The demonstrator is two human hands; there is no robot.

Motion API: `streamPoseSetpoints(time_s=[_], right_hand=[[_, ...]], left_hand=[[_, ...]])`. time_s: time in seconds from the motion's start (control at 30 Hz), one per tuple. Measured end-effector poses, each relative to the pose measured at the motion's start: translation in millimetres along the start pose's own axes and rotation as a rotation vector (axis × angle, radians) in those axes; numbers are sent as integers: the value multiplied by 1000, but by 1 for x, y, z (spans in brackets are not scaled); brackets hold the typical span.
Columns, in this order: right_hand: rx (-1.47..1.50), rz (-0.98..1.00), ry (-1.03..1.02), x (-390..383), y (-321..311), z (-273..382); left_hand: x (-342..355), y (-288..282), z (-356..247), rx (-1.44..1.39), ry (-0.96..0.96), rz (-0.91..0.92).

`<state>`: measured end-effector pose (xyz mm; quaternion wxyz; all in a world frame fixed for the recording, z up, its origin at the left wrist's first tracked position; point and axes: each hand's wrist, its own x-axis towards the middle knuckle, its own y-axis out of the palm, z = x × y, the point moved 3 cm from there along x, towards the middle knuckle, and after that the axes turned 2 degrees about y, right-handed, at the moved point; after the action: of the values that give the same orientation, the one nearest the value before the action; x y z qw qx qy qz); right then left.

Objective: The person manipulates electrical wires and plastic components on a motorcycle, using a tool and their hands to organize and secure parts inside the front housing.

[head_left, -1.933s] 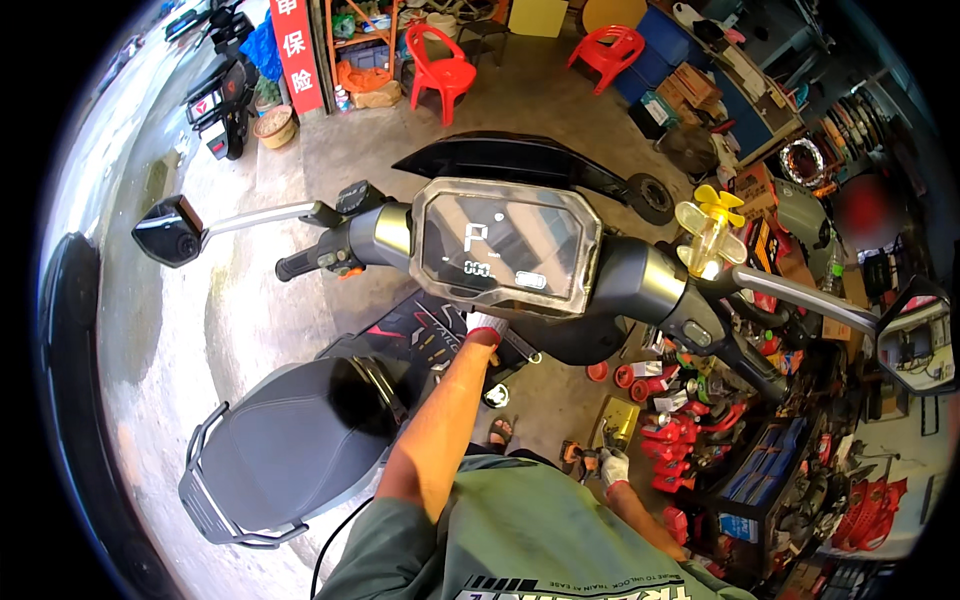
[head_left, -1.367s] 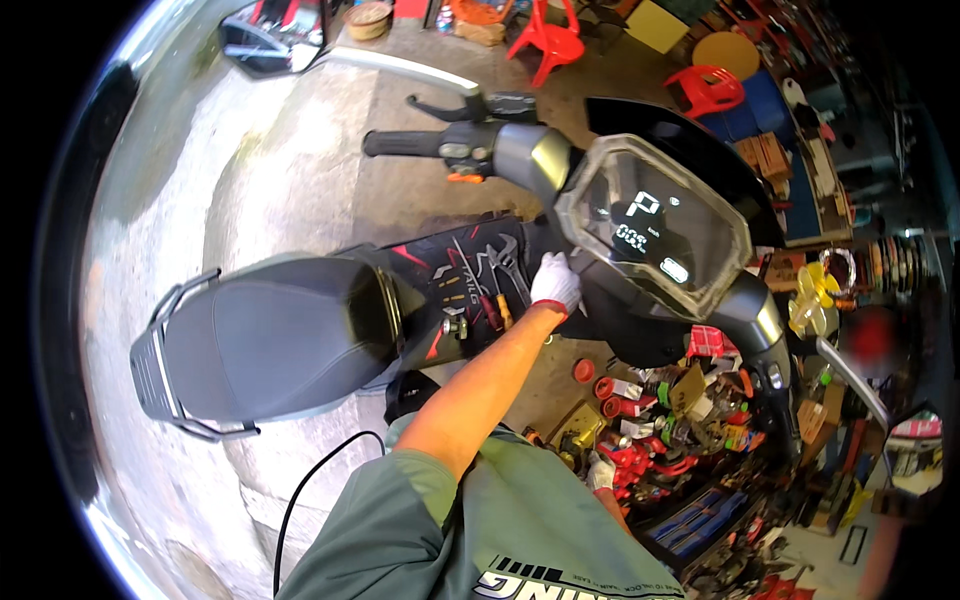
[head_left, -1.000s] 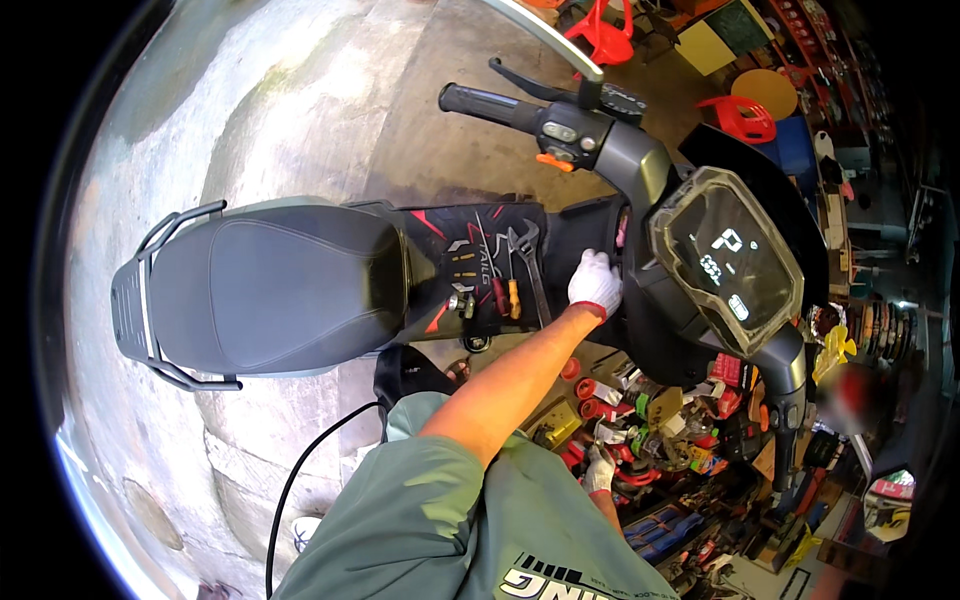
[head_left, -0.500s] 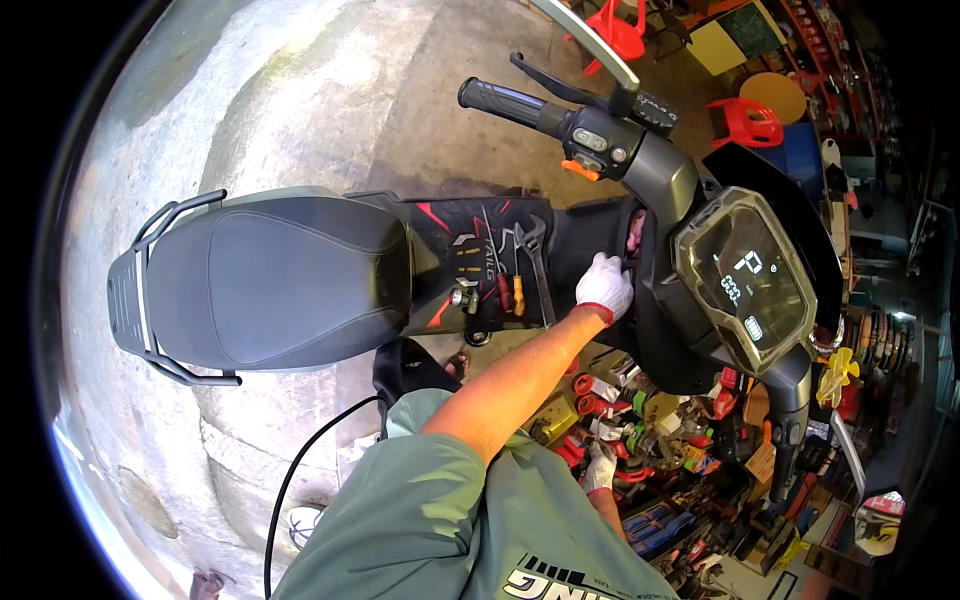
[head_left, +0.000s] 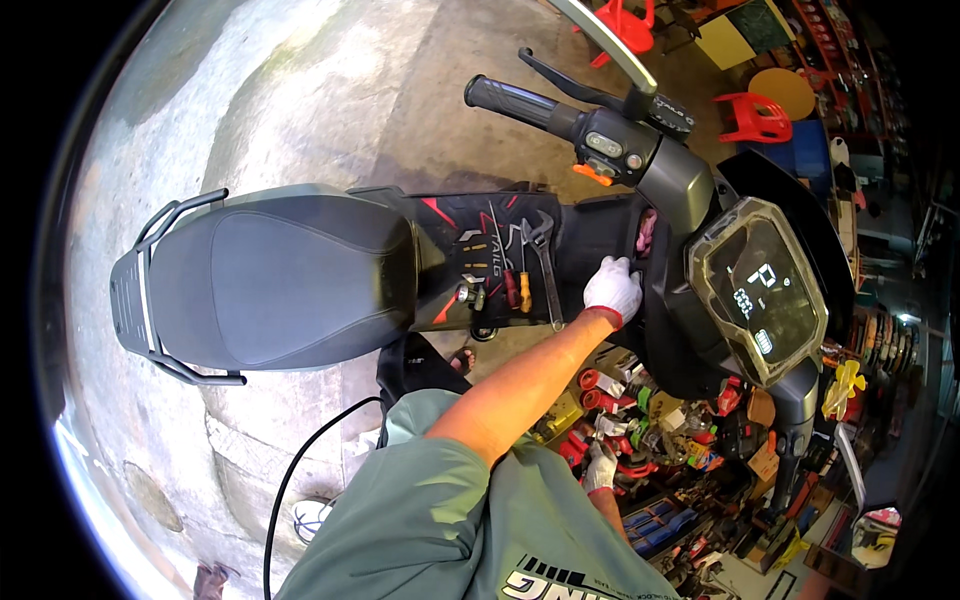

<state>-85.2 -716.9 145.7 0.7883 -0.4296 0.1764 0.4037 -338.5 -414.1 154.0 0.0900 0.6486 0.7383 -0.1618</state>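
Observation:
My left hand (head_left: 613,288), in a white glove, reaches across to the front panel (head_left: 590,240) of a black scooter below its handlebar. Its fingers are curled against the panel edge, and whatever they grip is hidden. Lower down, my right hand (head_left: 601,468), also gloved, hangs beside my body, small and partly shadowed; its fingers are hard to read. On the scooter's footboard lie an adjustable wrench (head_left: 545,268), a red-handled screwdriver (head_left: 510,289), a yellow-handled screwdriver (head_left: 525,291) and a small metal part (head_left: 468,295). Something pink (head_left: 646,232) sits in the panel's pocket.
The scooter's seat (head_left: 290,280) extends left; its lit display (head_left: 760,290) and handlebar grip (head_left: 510,102) are at the right. Beyond my right hand lie cluttered tools and boxes (head_left: 680,440). Red stools (head_left: 752,118) stand at the upper right. A black cable (head_left: 290,480) runs down beside me.
The view has shifted slightly, so the scooter's front appears a little farther right and lower. My left hand stays at the front panel, and the tools lie as before.

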Motion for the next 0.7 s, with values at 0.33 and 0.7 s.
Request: streamPoseSetpoints(time_s=[0.33, 0.7], right_hand=[[9, 85, 5, 5, 5, 3], [62, -7, -4, 23, 6, -14]], left_hand=[[-5, -5, -9, 56, 36, -10], [4, -6, -14, 112, 25, 2]])
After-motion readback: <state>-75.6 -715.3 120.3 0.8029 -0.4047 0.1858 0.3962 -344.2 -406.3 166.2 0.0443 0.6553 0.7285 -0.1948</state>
